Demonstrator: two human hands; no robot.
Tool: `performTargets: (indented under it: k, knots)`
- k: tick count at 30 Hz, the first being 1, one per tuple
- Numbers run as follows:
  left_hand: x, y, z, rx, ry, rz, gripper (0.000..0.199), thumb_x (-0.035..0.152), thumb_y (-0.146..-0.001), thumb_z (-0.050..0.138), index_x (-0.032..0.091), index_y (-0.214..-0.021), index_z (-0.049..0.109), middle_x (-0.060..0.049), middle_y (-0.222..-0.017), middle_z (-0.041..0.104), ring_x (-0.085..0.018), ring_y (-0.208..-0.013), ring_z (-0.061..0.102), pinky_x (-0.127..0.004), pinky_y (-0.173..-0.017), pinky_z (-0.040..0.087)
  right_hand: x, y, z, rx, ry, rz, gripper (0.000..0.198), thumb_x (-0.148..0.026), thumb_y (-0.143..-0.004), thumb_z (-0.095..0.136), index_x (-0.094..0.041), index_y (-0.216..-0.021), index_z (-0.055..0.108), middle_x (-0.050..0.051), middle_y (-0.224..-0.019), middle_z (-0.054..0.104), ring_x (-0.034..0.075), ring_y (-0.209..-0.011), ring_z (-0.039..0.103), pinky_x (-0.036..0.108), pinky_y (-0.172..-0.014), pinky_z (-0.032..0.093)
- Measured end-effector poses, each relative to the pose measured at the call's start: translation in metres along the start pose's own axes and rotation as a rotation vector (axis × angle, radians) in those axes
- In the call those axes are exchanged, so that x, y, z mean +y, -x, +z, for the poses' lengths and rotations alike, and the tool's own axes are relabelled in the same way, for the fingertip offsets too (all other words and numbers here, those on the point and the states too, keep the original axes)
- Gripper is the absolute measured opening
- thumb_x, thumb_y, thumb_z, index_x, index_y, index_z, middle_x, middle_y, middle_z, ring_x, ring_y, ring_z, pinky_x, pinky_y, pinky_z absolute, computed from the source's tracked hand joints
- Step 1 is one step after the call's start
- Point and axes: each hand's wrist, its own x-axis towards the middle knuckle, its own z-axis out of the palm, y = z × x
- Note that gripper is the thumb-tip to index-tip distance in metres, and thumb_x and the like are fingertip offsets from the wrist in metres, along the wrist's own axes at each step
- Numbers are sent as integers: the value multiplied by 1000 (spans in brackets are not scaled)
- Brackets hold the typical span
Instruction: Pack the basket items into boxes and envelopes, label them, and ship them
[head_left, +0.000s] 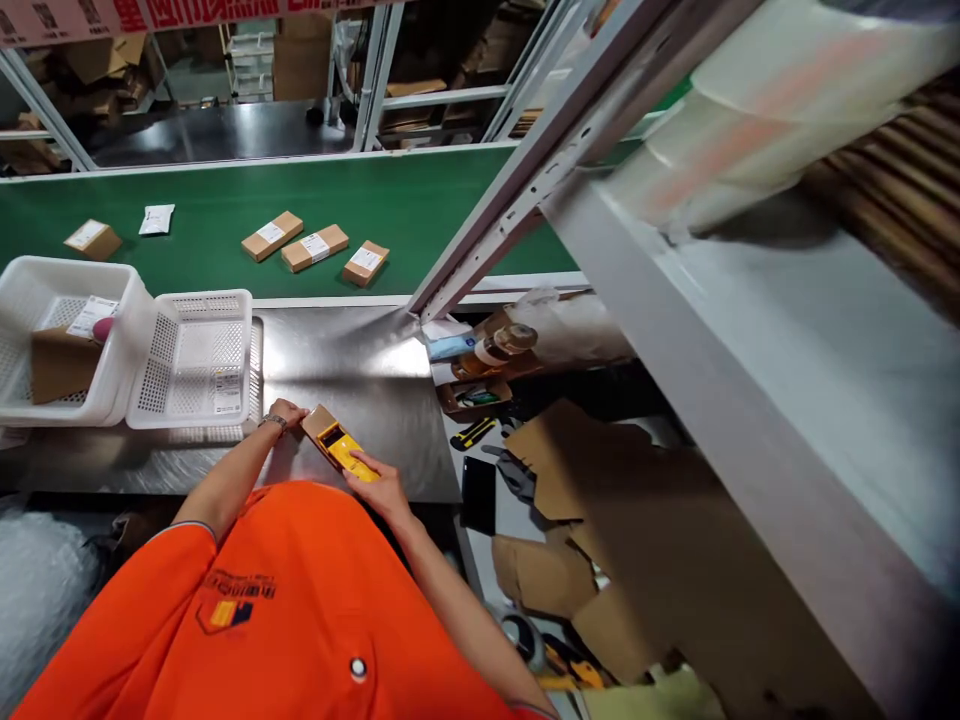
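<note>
On the steel worktop (352, 345), close to my body, lies a small brown cardboard box (321, 416). My left hand (288, 411) is closed at its far left corner, with the fingertips partly hidden. A yellow hand-held device (346, 446) with a dark window is over the box, covering most of it. My right hand (381, 488) grips the near end of this device, thumb on top. Whether the device presses on the box or hovers just above it, I cannot tell.
A white perforated basket (246, 330) and a deeper white bin (133, 290) stand left. Several labelled boxes (315, 247) lie on the green conveyor belt (427, 215). Right are a box cutter (472, 433), a dark phone-like slab (478, 495), cardboard (570, 460) and a slanting metal post (502, 220).
</note>
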Motion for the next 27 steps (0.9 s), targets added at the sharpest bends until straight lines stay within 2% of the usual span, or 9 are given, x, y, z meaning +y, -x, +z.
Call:
performTargets:
  k: [2, 4, 7, 11, 16, 19, 22, 24, 27]
  knots:
    - [-1, 2, -5, 12, -54, 25, 20, 38, -93, 86, 18, -91, 82, -10, -93, 84, -24, -97, 78, -29, -83, 54, 1, 0, 3, 14, -20, -4, 58, -48, -68, 90, -17, -117, 88, 14, -110, 88, 33, -95, 85, 53, -96, 71]
    - [0, 5, -7, 41, -99, 57, 22, 32, -92, 88, 18, -108, 83, -12, -110, 85, -25, -109, 77, -30, -92, 54, 2, -1, 5, 42, -35, -23, 55, -48, -68, 89, -19, -114, 88, 14, -111, 88, 34, -98, 85, 54, -99, 70]
    - [2, 13, -3, 66, -132, 119, 23, 34, -103, 76, 18, -118, 84, -14, -125, 83, -26, -119, 75, -31, -100, 53, 6, 2, 7, 67, -44, -44, 56, -48, -68, 88, -17, -114, 87, 16, -113, 87, 35, -100, 85, 54, -99, 70]
    - [6, 18, 10, 8, -159, 186, 40, 52, -106, 71, 18, -118, 88, -15, -124, 84, -27, -116, 75, -30, -95, 53, 8, 5, 10, 69, -46, -39, 57, -49, -69, 89, -16, -115, 87, 18, -113, 87, 34, -98, 85, 52, -94, 71]
    - [6, 16, 12, -42, -196, 160, 47, 59, -106, 67, 19, -117, 91, -14, -112, 87, -26, -103, 78, -30, -84, 51, 5, 5, 14, 62, -12, -21, 57, -48, -71, 86, -19, -120, 86, 14, -117, 87, 32, -100, 85, 49, -99, 70]
    - [7, 14, 7, -42, -256, 182, 49, 61, -105, 67, 21, -116, 92, -15, -113, 87, -29, -105, 78, -32, -84, 52, 1, 13, -1, 38, 57, -53, 59, -48, -73, 85, -17, -124, 86, 14, -117, 88, 31, -98, 85, 47, -97, 70]
    - [10, 13, 1, -63, -294, 209, 48, 61, -104, 67, 21, -115, 91, -15, -111, 86, -30, -104, 78, -34, -84, 53, -1, 30, -30, -2, 171, -104, 55, -47, -76, 84, -18, -123, 88, 15, -114, 88, 32, -96, 86, 46, -94, 71]
    - [13, 13, -1, -69, -301, 220, 45, 59, -104, 70, 20, -113, 90, -14, -107, 86, -29, -102, 78, -33, -86, 55, -1, 39, -49, -23, 206, -78, 54, -46, -77, 84, -17, -122, 89, 15, -111, 88, 34, -96, 86, 47, -92, 71]
    - [16, 16, -1, 0, -312, 285, 46, 50, -102, 76, 13, -129, 83, -18, -130, 80, -32, -123, 72, -37, -105, 54, -1, 41, -63, -32, 221, 8, 56, -44, -75, 84, -15, -124, 88, 17, -109, 88, 36, -95, 86, 50, -91, 71]
